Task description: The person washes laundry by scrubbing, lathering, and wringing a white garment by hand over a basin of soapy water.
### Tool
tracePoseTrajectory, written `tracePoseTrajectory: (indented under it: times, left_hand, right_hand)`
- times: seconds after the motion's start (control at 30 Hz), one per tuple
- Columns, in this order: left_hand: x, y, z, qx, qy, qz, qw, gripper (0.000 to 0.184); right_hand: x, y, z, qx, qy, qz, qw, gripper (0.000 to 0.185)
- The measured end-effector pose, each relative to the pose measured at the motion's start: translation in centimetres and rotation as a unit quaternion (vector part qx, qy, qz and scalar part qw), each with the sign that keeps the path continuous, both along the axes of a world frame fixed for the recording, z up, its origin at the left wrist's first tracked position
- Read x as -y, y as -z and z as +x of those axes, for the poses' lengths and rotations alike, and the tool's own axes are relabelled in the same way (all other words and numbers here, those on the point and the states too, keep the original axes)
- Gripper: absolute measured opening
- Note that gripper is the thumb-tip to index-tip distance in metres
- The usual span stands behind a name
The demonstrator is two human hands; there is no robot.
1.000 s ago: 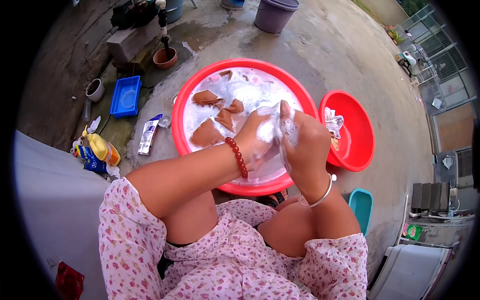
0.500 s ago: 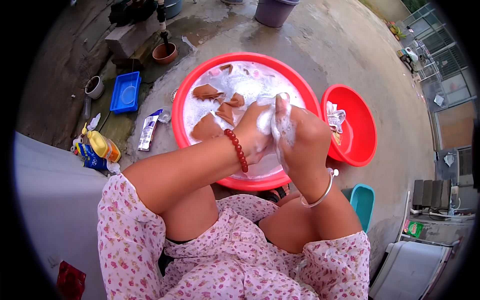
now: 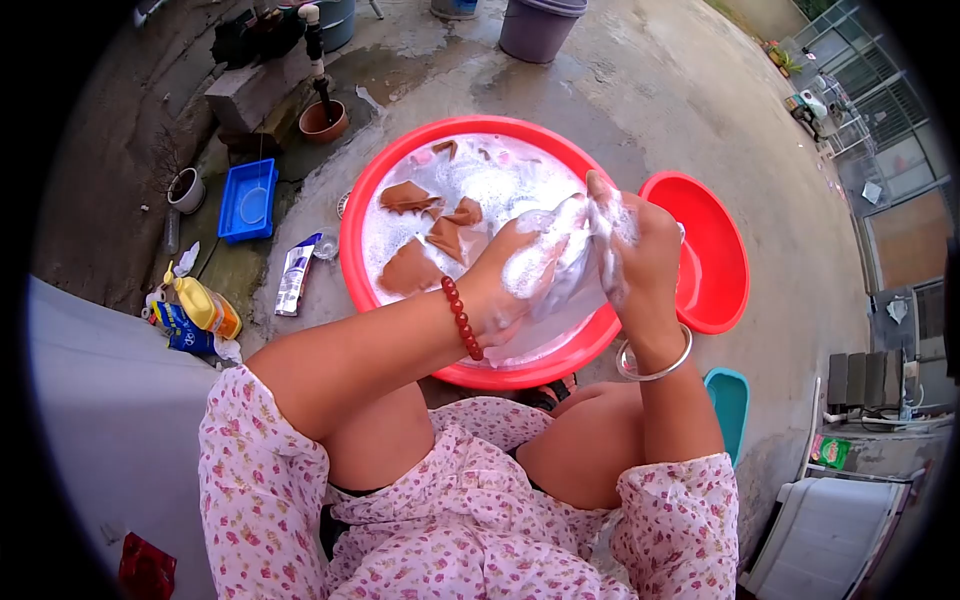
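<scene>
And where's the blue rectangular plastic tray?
In the head view, the tray is at upper left, between the round white plant pot and the sudsy red basin.

Pale cloth [image 3: 573,262] | lathered with white suds | bunched, partly hidden from view | held over foamy water [image 3: 505,188] in red basin [image 3: 353,232]

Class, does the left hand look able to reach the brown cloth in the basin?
Probably yes: the brown cloth pokes through the suds uncovered, though the left hand grips a soapy cloth.

Red basin [image 3: 352,230], brown cloth [image 3: 408,268], white suds [image 3: 505,190], pink floral-print clothing [image 3: 470,505], blue tray [image 3: 236,190]
</scene>
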State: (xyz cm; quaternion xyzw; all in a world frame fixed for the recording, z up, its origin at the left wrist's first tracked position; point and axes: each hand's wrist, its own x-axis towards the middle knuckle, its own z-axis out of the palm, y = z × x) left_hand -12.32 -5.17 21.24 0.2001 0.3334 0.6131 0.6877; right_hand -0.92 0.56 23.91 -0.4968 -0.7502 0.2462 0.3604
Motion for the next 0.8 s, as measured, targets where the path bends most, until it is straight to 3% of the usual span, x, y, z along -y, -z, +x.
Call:
tracePoseTrajectory:
  times: [0.03, 0.1, 0.13, 0.17, 0.23, 0.27, 0.43, 0.5, 0.57, 0.63, 0.77, 0.8]
  left_hand:
    - [-0.6, 0.3, -0.2, 0.0, -0.004, 0.005, 1.0, 0.02]
    - [-1.5, -0.2, -0.8, -0.084, 0.038, 0.034, 0.995, 0.048]
    - [-1.7, -0.6, -0.6, -0.01, 0.002, -0.009, 1.0, 0.043]
    - [-1.7, -0.8, -0.8, -0.008, 0.004, -0.008, 1.0, 0.043]
    - [-2.0, -0.9, -1.4, -0.011, -0.016, 0.064, 0.998, 0.033]
    - [-2.1, -0.9, -1.8, -0.031, 0.0, 0.163, 0.986, 0.022]
    - [-2.9, -0.7, -2.3, -0.148, -0.015, 0.167, 0.975, 0.012]
    - [-3.1, -0.6, -2.5, -0.223, -0.085, 0.177, 0.955, 0.012]
    - [-3.2, -0.8, -2.1, -0.219, -0.121, 0.189, 0.95, 0.013]
    - [-3.3, -1.0, -1.6, -0.258, -0.224, 0.221, 0.913, 0.015]
    - [-2.8, -1.6, -2.0, -0.186, -0.161, 0.189, 0.951, 0.017]
    - [-2.5, -1.6, -2.6, -0.139, -0.07, 0.129, 0.979, 0.021]
  right_hand:
    - [0.0, -0.2, 0.1, 0.0, -0.004, 0.005, 1.0, 0.039]
    - [0.2, -0.5, 0.4, -0.138, -0.015, -0.043, 0.989, 0.042]
    - [0.2, -0.8, 0.6, -0.139, -0.013, -0.044, 0.989, 0.043]
    - [0.2, -0.8, 0.7, -0.137, -0.011, -0.042, 0.99, 0.043]
    - [0.0, -0.8, 0.8, -0.192, -0.017, -0.047, 0.98, 0.042]
    - [-0.1, -0.8, 1.0, -0.193, -0.016, -0.044, 0.98, 0.042]
    - [-0.2, -0.6, 1.6, -0.182, 0.002, -0.036, 0.983, 0.04]
    - [-0.2, -0.3, 1.7, -0.182, -0.003, -0.026, 0.983, 0.039]
    - [-0.2, -0.1, 1.7, -0.183, -0.009, -0.015, 0.983, 0.038]
    - [0.0, -0.1, 1.5, -0.203, -0.035, 0.009, 0.978, 0.036]
    - [0.4, -0.2, 1.3, -0.197, -0.005, -0.008, 0.98, 0.034]
    - [0.5, -0.2, 1.3, -0.198, -0.005, -0.004, 0.98, 0.034]
